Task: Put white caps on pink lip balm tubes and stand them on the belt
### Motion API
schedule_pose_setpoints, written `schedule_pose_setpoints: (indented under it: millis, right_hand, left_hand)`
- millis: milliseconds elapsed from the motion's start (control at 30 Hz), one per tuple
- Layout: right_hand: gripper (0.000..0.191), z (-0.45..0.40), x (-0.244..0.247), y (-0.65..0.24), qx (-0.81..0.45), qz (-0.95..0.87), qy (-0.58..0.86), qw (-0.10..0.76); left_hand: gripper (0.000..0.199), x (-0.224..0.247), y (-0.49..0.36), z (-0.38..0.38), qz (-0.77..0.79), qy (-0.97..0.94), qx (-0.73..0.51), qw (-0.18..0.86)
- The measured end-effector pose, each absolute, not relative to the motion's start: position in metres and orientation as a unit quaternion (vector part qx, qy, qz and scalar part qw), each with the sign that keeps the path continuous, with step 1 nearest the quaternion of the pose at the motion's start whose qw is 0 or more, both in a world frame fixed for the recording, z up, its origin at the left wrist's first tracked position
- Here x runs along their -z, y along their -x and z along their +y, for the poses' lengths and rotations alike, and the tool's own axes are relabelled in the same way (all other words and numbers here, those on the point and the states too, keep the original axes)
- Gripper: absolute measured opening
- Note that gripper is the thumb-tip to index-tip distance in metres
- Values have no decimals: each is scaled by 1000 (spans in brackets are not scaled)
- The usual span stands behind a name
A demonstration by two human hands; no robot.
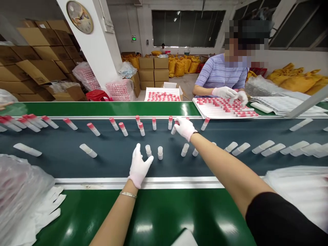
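Observation:
My left hand (139,165), in a white glove, is over the near part of the dark conveyor belt (115,167), thumb and fingers apart with nothing between them. A white tube (148,150) stands just beyond its thumb, and another white tube (160,153) is to the right. Farther across the belt, my right hand (185,128), also gloved, has its fingertips at a small tube (173,130) and appears to grip it. Beside those fingers stands a red-topped tube (170,122). Several red-topped tubes form the far row; plain white ones form the near row.
Across the belt, a person in a purple top (220,73) handles red-and-white tubes on a white tray (205,108). Another filled tray (162,94) is behind the far green ledge (102,108). Plastic-wrapped goods (23,191) lie at the near left, more white goods (297,188) at right.

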State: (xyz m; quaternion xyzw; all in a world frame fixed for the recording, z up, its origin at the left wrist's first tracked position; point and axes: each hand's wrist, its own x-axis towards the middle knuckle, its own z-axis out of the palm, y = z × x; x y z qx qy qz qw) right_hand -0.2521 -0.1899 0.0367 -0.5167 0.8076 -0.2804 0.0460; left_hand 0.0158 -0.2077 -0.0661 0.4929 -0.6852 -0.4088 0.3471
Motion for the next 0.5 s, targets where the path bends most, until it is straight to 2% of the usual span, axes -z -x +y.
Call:
schedule_pose_setpoints:
  millis: [167, 333, 400, 500]
  right_hand:
    - [28, -234, -9, 244, 216, 816, 531, 69]
    - [28, -250, 1, 245, 192, 822, 531, 70]
    - [28, -253, 2, 245, 189, 825, 528, 69]
    - [30, -255, 0, 243, 187, 828, 524, 70]
  left_hand:
    - [63, 82, -9, -227, -697, -472, 413, 348]
    - [21, 81, -13, -228, -721, -445, 409, 338]
    - [15, 78, -15, -228, -722, -444, 408, 340]
    - [17, 73, -18, -224, -709, -451, 414, 349]
